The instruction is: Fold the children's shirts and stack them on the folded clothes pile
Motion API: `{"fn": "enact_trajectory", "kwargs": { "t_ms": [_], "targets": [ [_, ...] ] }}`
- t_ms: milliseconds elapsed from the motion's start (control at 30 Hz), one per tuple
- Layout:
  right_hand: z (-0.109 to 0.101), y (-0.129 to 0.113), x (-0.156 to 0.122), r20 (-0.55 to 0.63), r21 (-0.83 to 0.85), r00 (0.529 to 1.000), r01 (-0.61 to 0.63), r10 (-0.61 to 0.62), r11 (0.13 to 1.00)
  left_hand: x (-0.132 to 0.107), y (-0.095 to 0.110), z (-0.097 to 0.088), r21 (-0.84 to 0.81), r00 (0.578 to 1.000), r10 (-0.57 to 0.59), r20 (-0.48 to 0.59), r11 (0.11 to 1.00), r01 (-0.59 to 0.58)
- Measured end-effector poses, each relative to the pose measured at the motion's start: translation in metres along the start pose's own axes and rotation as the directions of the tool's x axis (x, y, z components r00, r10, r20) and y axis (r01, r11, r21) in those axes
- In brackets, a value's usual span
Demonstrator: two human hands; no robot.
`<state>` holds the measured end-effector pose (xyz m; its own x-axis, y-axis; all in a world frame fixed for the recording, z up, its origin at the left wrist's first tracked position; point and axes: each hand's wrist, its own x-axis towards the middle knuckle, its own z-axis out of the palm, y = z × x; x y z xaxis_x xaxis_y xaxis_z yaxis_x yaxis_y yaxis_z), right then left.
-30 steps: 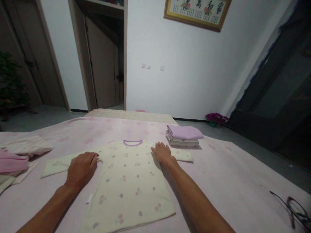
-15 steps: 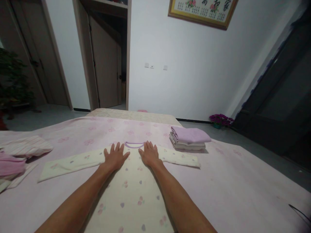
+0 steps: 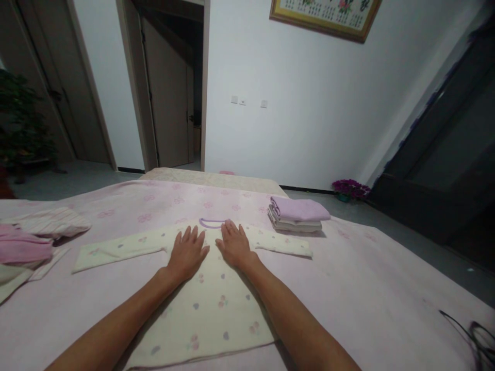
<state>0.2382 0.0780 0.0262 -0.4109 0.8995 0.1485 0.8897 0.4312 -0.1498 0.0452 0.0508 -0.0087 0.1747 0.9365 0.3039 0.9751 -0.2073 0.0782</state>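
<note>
A cream long-sleeved top (image 3: 209, 314) with small flower prints and a purple collar lies spread flat on the pink bedsheet (image 3: 367, 278). My left hand (image 3: 187, 252) rests palm down on its upper chest, fingers stretched out. Beside it, my right hand (image 3: 234, 245) also lies flat on the cloth just below the collar, fingers extended. Both sleeves stretch out to either side. Neither hand holds anything.
A stack of folded clothes (image 3: 297, 214), purple on top, sits to the right of the top. Loose pink and striped garments (image 3: 31, 242) lie at the left edge. Dark glasses or a cable (image 3: 477, 335) lie at the lower right. A potted flower (image 3: 348, 189) stands on the floor.
A second ago my hands were apart at the top's shoulders; they slid together to the middle below the collar. Since half a second ago they have drawn slightly toward me.
</note>
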Motion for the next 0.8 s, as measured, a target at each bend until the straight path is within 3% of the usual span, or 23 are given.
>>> {"fn": "enact_trajectory", "kwargs": {
  "t_ms": [133, 333, 633, 800],
  "targets": [
    [-0.002, -0.019, -0.04, 0.076, 0.081, 0.987, 0.133, -0.139, 0.988, -0.044, 0.007, -0.001, -0.107, 0.975, 0.222, -0.004, 0.969, -0.221],
    [-0.017, -0.038, -0.098, 0.075, 0.136, 0.958, 0.266, -0.278, 0.954, -0.106, 0.0, -0.017, -0.134, 0.923, 0.381, 0.049, 0.919, -0.372],
    [-0.048, -0.049, -0.168, 0.148, 0.224, 0.903, 0.367, -0.404, 0.903, -0.166, -0.011, -0.061, -0.199, 0.831, 0.55, 0.078, 0.826, -0.528],
    [-0.06, -0.046, -0.183, 0.167, 0.303, 0.85, 0.439, -0.5, 0.846, -0.19, -0.02, -0.076, -0.241, 0.798, 0.597, 0.088, 0.79, -0.564]
  ]
}}
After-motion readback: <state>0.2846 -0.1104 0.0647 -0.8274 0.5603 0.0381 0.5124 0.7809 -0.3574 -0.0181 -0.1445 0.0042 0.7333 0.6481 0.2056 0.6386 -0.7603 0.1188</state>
